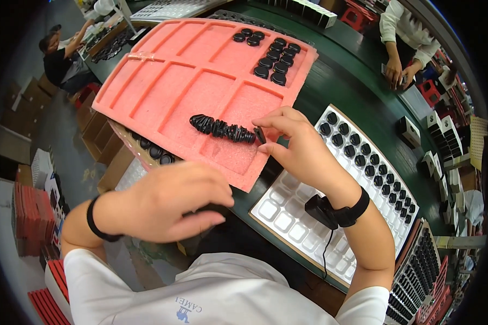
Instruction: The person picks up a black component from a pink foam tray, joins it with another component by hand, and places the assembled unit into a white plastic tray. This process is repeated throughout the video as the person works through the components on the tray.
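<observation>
My right hand [295, 146] is closed in a pinch on a small black round piece [260, 135], held on edge between thumb and fingers. It is at the right end of a row of similar black pieces [219, 128], stacked on edge across a pink foam tray [165, 103]. Nearer my body, my left hand [173, 200] hovers off the tray's front edge. Its thumb and curled fingers are apart, and I see nothing held between them.
At the right lies a white moulded tray [287, 216] with black round pieces in its far rows. More black pieces [276, 59] lie flat in the foam tray's far compartments. Small white boxes [410, 132] stand on the green table [336, 81]. Across it, another person's hands [401, 73] are working.
</observation>
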`<state>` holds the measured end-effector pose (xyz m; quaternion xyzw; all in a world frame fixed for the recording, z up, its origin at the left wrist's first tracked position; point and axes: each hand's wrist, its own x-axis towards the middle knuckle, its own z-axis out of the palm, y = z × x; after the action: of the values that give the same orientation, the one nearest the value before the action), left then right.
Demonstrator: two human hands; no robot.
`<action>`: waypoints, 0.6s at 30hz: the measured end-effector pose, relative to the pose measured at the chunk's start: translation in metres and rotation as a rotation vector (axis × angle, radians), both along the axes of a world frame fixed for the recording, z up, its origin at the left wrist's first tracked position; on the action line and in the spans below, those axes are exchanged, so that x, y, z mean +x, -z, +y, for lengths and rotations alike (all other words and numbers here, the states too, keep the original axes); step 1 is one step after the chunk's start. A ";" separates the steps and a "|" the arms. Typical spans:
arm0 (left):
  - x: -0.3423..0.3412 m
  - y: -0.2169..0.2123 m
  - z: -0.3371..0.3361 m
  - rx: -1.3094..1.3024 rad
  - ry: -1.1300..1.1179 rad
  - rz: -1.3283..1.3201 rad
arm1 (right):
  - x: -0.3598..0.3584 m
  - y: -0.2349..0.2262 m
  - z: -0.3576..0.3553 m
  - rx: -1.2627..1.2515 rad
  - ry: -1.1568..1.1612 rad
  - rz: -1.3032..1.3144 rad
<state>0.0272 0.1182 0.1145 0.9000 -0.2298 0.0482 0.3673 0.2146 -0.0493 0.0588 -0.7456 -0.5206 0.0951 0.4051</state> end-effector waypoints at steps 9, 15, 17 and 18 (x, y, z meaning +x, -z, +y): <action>0.116 -0.013 0.048 0.008 -0.323 0.097 | -0.017 -0.002 -0.054 0.147 -0.047 0.730; 0.195 0.006 0.059 0.166 -0.446 0.203 | -0.053 0.007 -0.114 0.220 0.012 1.105; 0.205 0.012 0.059 0.230 -0.457 0.198 | -0.063 0.015 -0.136 0.227 0.055 1.137; 0.210 0.015 0.056 0.286 -0.468 0.190 | -0.068 0.018 -0.147 0.228 0.101 1.164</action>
<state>0.2374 0.1745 0.0992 0.9717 0.0148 0.0143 0.2353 0.1469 -0.1968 0.0404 -0.5463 -0.1837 0.4125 0.7054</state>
